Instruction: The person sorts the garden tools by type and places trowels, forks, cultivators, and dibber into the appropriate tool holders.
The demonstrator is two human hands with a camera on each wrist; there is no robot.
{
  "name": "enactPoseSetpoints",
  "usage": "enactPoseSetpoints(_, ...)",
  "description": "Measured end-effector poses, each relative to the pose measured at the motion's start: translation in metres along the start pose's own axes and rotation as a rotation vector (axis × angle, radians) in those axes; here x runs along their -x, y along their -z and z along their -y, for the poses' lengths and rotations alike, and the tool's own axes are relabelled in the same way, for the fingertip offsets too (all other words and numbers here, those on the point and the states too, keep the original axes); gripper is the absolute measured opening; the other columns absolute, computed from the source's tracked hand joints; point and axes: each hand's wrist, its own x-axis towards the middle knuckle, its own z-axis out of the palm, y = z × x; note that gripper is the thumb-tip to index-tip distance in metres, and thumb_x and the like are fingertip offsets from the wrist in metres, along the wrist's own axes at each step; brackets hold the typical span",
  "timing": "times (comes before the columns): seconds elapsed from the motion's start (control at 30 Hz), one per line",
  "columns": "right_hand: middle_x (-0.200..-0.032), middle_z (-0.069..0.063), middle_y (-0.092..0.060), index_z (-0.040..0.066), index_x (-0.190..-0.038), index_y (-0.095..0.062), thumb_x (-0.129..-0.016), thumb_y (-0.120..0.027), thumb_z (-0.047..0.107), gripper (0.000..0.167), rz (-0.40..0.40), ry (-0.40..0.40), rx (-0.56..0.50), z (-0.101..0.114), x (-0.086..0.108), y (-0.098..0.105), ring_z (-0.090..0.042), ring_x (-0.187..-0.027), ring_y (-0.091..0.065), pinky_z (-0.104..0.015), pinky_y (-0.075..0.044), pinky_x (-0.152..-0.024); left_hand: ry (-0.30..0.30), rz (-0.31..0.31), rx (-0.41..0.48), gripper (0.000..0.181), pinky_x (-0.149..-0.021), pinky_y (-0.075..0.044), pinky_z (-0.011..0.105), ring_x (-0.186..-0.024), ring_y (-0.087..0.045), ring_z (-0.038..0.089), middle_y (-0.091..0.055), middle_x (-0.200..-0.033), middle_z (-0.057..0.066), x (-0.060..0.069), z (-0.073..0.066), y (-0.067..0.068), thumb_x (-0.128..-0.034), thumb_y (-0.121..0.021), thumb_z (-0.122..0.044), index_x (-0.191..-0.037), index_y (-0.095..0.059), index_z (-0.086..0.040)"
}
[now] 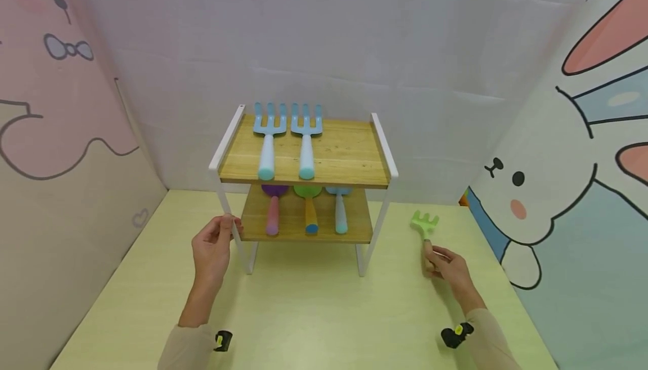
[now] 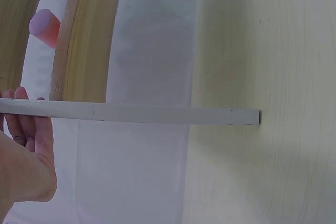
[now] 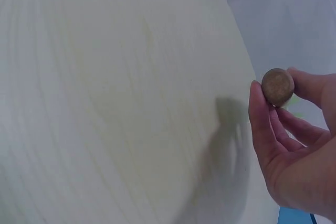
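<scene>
At the right, my right hand (image 1: 449,269) pinches the brown handle of a small green hand rake (image 1: 425,225), its prongs pointing away from me. The round butt of that handle (image 3: 277,86) shows between thumb and fingers in the right wrist view. My left hand (image 1: 212,249) holds the white left leg (image 2: 142,113) of a two-tier wooden shelf (image 1: 349,153). Two light-blue hand forks (image 1: 267,145) (image 1: 306,145) lie side by side on the upper tier. On the lower tier are a pink-handled tool (image 1: 273,215), an orange-handled tool (image 1: 311,215) and a pale-blue-handled tool (image 1: 341,215), their heads partly hidden.
The shelf stands on a pale yellow table (image 1: 314,314), near a white cloth backdrop (image 1: 324,38). Printed panels flank it, with a pink figure (image 1: 55,89) on the left and a rabbit (image 1: 536,201) on the right. Each wrist carries a small black device.
</scene>
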Motion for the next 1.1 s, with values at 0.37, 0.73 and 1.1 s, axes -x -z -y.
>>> enactPoseSetpoints(0.37, -0.12, -0.012, -0.07, -0.01, -0.147, -0.044, -0.104, -0.065, 0.02, 0.057, 0.016, 0.069, 0.0, -0.001, 0.012, -0.002, -0.005, -0.088, -0.069, -0.028, -0.063, -0.078, 0.042, -0.011, 0.012, 0.034, -0.082, -0.06, 0.021, -0.081, -0.071, 0.011, -0.073, -0.087, 0.006, 0.002, 0.001, -0.002, -0.1061, -0.059, -0.017, -0.103, -0.066, 0.016)
enactPoseSetpoints(0.73, -0.137, -0.02, -0.061, -0.003, -0.151, -0.043, -0.104, -0.064, 0.024, 0.058, 0.023, 0.116, -0.024, 0.004, 0.028, -0.003, -0.002, -0.094, -0.067, -0.029, -0.063, -0.08, 0.016, 0.001, 0.054, 0.031, -0.084, -0.061, 0.025, -0.083, -0.072, 0.014, -0.073, -0.092, 0.01, 0.002, -0.003, 0.001, -0.1057, -0.059, -0.013, -0.105, -0.066, 0.017)
enactPoseSetpoints(1.1, -0.138, -0.019, -0.058, -0.001, -0.15, -0.045, -0.103, -0.066, 0.025, 0.058, 0.032, 0.164, -0.011, 0.007, 0.045, -0.005, -0.001, -0.096, -0.067, -0.028, -0.062, -0.08, -0.035, -0.007, 0.096, 0.027, -0.082, -0.061, 0.024, -0.083, -0.073, 0.014, -0.075, -0.102, 0.002, 0.001, -0.011, -0.002, -0.1054, -0.059, -0.01, -0.115, -0.065, 0.015)
